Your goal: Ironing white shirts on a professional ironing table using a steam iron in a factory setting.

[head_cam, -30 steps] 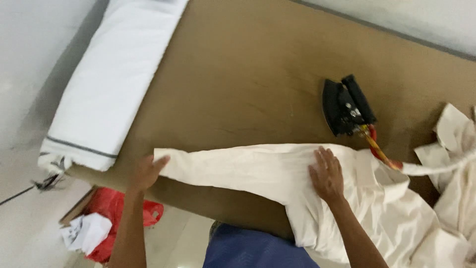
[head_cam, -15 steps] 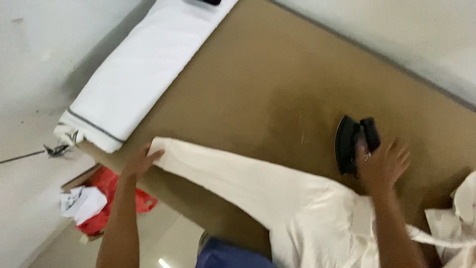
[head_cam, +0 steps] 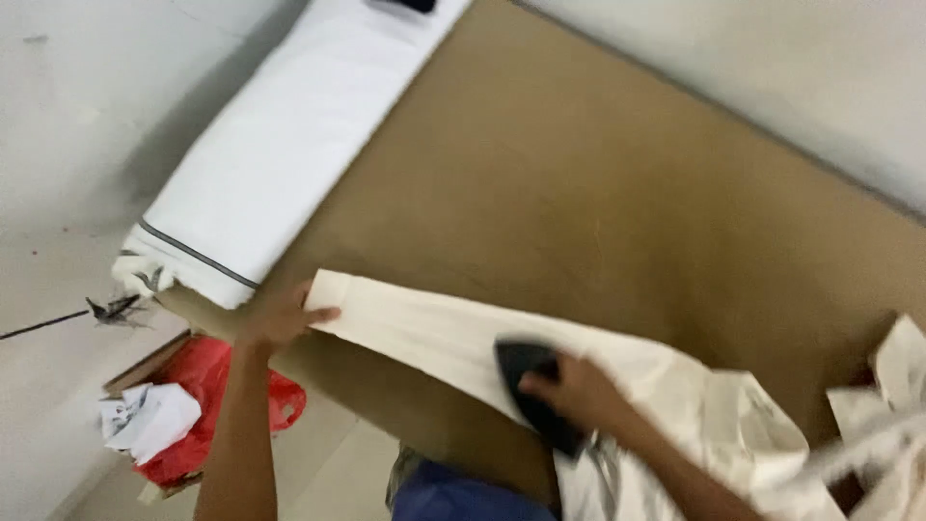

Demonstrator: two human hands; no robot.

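Cream cotton cloth, a long sleeve or leg of a pale garment (head_cam: pixel 434 333), is laid flat across the brown fabric-covered worktop (head_cam: pixel 617 193), with its cuffed end pointing toward the near left edge. That end is pinned down by the left hand (head_cam: pixel 280 316), whose fingers are spread flat on the hem rather than closed about anything. A black flat-soled pressing iron (head_cam: pixel 535 396) is held by the right hand (head_cam: pixel 574 386), the grip wrapped round its handle, and the sole is seen resting on the cloth just beyond the middle of the strip. As far as can be judged, the pressing is only begun: the stretch between the iron and the held hem looks smooth but may be merely stretched taut, while the bulk of the garment at the lower right is bunched and creased and is judged to be unpressed. More crumpled cream pieces (head_cam: pixel 892 405) are heaped at the right edge, blurred. A thick folded white cloth with a thin dark stripe (head_cam: pixel 289 164) is set along the far left of the worktop, well apart from the iron. On the floor below, a red plastic bag (head_cam: pixel 207 410) with crumpled white paper (head_cam: pixel 149 420) is seen.
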